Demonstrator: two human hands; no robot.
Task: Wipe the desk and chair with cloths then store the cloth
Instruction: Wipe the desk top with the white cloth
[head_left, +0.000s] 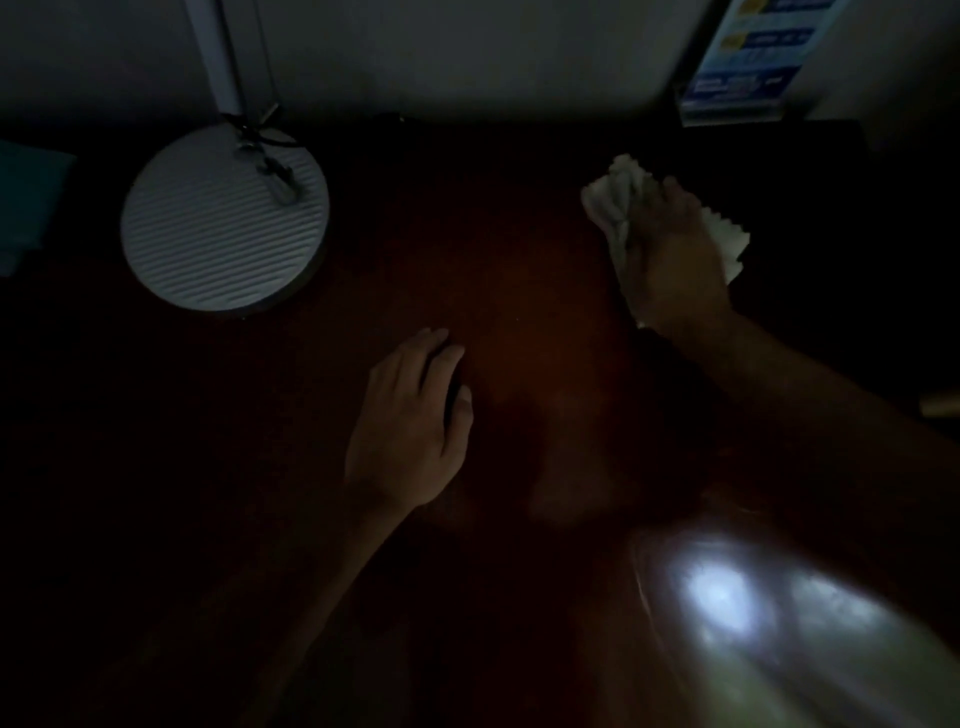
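Note:
The room is dim. A dark reddish-brown desk (519, 291) fills the view. My right hand (675, 254) is at the far right of the desk and grips a bunched white cloth (608, 200), which sticks out past my fingers and also shows beyond my wrist. The cloth lies against the desk top. My left hand (410, 421) rests flat on the middle of the desk with its fingers straight, holding nothing. The chair is not in view.
A white round ribbed lamp base (218, 228) with its stem stands at the back left. A blue printed sign in a stand (748, 62) is at the back right against the pale wall. A bright light reflection (722, 597) glares at the lower right.

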